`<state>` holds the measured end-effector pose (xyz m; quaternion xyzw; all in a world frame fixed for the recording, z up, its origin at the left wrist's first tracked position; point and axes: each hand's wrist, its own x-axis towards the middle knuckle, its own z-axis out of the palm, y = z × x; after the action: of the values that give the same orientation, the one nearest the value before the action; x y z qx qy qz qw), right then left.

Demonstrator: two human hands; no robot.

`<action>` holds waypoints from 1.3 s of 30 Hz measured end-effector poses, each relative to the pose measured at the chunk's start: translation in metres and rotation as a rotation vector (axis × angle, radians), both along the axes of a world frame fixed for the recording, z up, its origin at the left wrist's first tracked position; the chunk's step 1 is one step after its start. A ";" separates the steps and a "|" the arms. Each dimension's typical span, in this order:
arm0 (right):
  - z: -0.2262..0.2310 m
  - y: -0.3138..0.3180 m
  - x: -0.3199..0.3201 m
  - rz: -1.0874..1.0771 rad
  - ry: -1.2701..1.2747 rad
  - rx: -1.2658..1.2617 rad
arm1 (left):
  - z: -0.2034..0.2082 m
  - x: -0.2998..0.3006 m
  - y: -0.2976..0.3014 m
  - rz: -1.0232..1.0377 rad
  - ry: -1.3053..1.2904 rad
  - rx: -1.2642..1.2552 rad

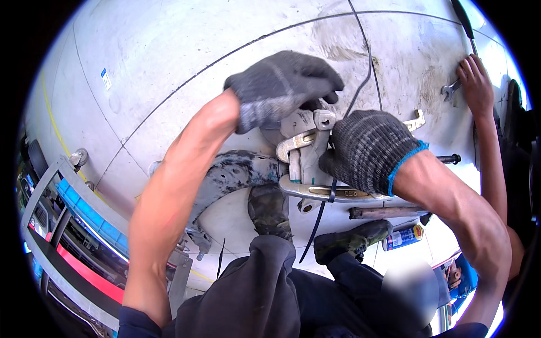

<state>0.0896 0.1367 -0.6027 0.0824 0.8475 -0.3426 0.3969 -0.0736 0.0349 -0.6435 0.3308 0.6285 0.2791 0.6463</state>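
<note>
My left hand (pixel 282 84), in a dark grey work glove, hovers over a greasy metal part (pixel 236 172) on the floor. Its fingers are stretched forward and slightly bent, with nothing visible in them. My right hand (pixel 369 149), in a dark knit glove with a blue cuff, is closed around a metal jaw puller (pixel 298 188). The puller's silver jaws sit around a pale metal lug (pixel 324 119) of the part. A dark rod (pixel 448 159) sticks out to the right past my wrist. My right fingertips are mostly hidden behind the glove.
A black cable (pixel 369 67) runs across the floor. At right, another person's hand (pixel 476 81) rests by a wrench (pixel 451 90). A metal bar (pixel 389 212) and a blue spray can (pixel 403 238) lie near my boot (pixel 352 239). A wheeled cart (pixel 84 225) stands at left.
</note>
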 end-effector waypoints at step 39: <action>0.047 0.042 0.097 -0.336 0.244 0.007 | 0.006 0.099 -0.019 0.092 0.482 0.389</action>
<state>0.1864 0.1784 -0.5557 0.1817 0.8648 -0.4085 0.2284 0.0250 0.0162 -0.6374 0.4759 0.7127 0.3367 0.3901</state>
